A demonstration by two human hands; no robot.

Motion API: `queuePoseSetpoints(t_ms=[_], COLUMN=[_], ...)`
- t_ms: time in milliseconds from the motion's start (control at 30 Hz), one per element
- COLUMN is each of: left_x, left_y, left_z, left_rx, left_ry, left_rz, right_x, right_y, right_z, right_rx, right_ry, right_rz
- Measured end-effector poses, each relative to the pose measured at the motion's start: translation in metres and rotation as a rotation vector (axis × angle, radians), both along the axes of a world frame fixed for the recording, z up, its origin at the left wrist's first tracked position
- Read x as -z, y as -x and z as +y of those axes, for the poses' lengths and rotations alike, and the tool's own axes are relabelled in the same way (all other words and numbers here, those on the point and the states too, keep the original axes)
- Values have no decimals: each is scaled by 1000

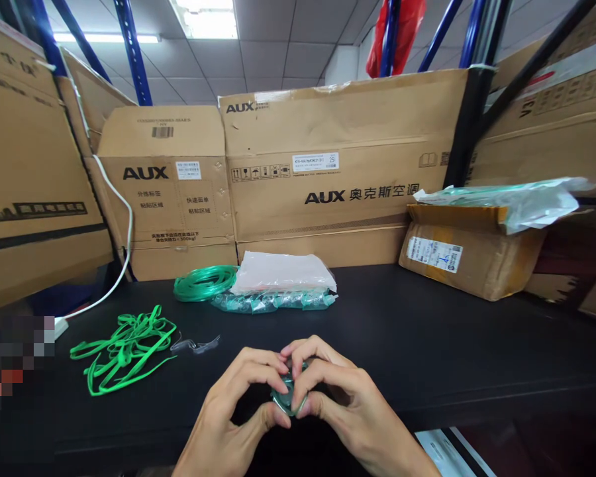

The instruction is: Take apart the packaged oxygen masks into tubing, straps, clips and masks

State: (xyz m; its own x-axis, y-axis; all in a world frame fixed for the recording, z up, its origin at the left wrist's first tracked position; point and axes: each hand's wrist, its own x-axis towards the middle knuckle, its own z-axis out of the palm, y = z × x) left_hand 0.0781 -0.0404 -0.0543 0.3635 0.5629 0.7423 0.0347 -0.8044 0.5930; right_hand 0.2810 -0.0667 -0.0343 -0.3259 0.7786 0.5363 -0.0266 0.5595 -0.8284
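Close to the front of the black table, my left hand [251, 394] and my right hand [332, 387] both pinch a small clear green plastic piece [283, 399] with a curved rim. Fingertips hide much of it, so its full shape does not show. Left of my hands lies a loose tangle of flat bright green straps [129, 351]. Beside the straps rests a small clear, thin bent piece [196, 344]. Farther back sits a coil of green tubing [206, 281], touching a stack of white sheets [283, 271] on clear green plastic packs [278, 300].
Large cardboard boxes [342, 165] wall off the back of the black table [377, 331]. An opened carton [467, 258] with bagged green items [506, 195] on top stands at the right. A white cable [129, 225] runs down the left to a white plug end [60, 326].
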Motion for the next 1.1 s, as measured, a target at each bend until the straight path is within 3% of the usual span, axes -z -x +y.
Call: queuePoseSetpoints(t_ms=[233, 800, 1100], left_x=[1, 5, 8], left_y=[3, 2, 1], left_z=[-3, -2, 0], left_rx=[-4, 18, -12], left_ry=[-1, 34, 94], left_rz=[62, 13, -3], right_x=[4, -1, -1], right_y=[2, -3, -5], right_z=[2, 1, -1], right_rx=[84, 8, 4], right_ry=[-4, -18, -137], right_rz=[31, -29, -97])
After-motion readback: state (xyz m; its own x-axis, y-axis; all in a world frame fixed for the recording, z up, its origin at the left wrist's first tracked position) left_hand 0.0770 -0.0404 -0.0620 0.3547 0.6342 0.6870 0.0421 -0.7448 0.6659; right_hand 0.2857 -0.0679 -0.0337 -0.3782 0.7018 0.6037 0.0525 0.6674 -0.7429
